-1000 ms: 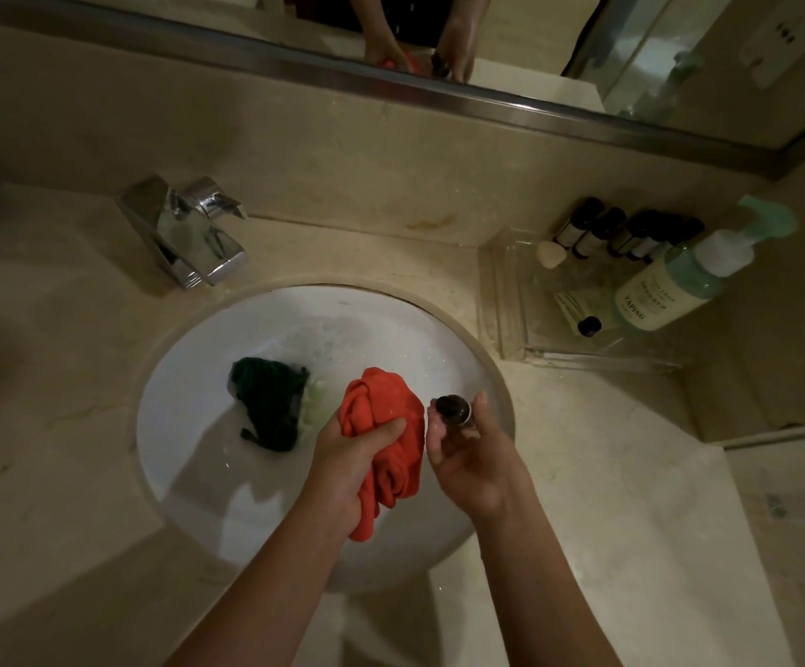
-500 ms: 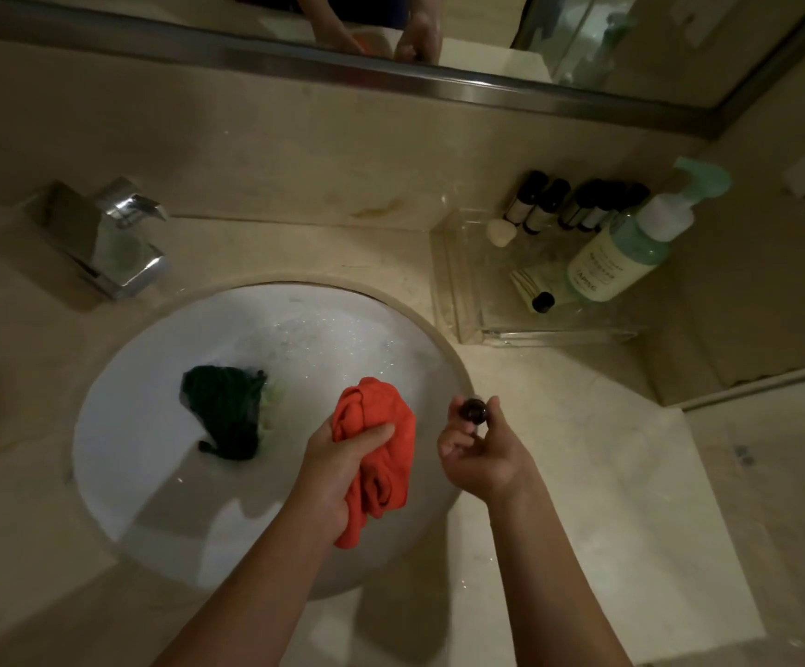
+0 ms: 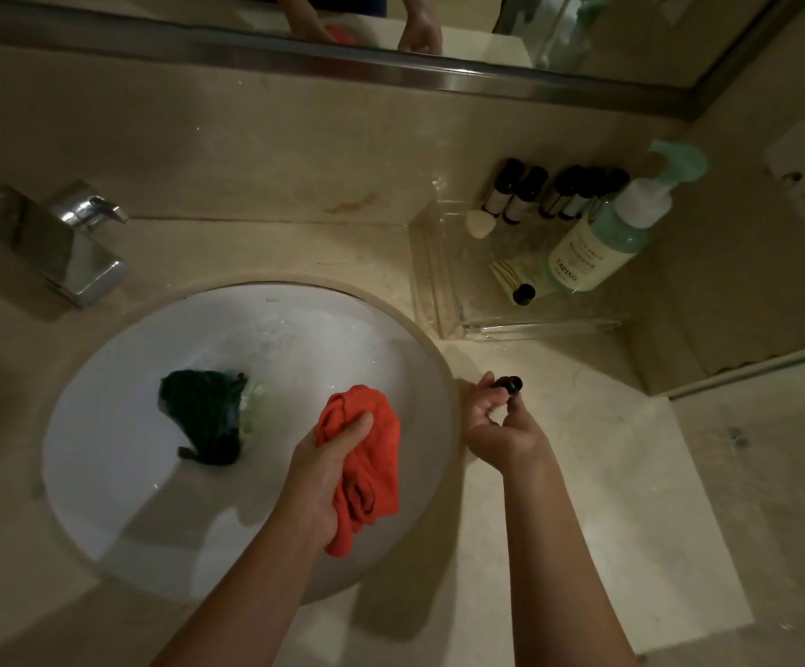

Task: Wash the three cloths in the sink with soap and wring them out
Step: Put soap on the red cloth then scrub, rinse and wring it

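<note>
My left hand [image 3: 323,469] grips a bunched orange-red cloth [image 3: 371,454] above the right side of the round white sink [image 3: 116,474]. A dark green cloth [image 3: 203,411] lies crumpled in the basin, and a pale green cloth [image 3: 252,406] peeks out from its right edge. Foam flecks the back of the basin. My right hand [image 3: 496,426] is over the counter just right of the sink rim and holds a small dark soap bottle [image 3: 509,385] by its fingertips, cap end up.
A chrome faucet [image 3: 71,243] stands at the back left. A clear tray [image 3: 443,300] at the back right holds several small dark bottles [image 3: 525,195], a tube and a green pump bottle [image 3: 602,238]. A mirror runs along the wall. The beige counter drops off at right.
My right hand has carried the small bottle rightward, from over the sink and beside the orange cloth to over the counter. The left hand keeps its grip on the cloth.
</note>
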{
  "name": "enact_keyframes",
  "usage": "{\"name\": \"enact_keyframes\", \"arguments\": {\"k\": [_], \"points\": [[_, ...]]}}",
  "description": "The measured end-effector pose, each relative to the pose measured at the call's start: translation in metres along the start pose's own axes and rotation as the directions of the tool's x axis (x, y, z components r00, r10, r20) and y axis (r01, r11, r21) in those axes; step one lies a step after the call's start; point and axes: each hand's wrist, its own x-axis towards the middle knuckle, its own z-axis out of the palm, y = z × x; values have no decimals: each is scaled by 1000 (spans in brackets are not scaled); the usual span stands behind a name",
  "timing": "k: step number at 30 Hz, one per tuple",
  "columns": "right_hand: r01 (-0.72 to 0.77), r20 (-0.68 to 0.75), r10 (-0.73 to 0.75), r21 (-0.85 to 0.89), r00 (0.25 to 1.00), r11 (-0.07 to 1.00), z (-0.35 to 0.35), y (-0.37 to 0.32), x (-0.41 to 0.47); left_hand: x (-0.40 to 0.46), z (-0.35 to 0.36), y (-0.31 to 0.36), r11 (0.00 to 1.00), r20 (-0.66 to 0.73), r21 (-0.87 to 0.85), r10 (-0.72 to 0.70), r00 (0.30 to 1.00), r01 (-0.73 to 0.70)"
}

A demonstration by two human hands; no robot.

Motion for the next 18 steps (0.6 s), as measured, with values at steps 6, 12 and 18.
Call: {"name": "enact_keyframes", "arguments": {"k": [6,12,18], "points": [[49,-27,-51,-61,998,997,-7,7,-6,4,0,-1,1000,-52,15,-9,999,10],[265,70,-298,-675,952,689,-35,58,-14,0,-6,3,992,-6,106,67,998,-66],[678,746,238,-361,622,-640,-85,122,27,-9,-38,15,986,-174,56,166,971,-158]]}}
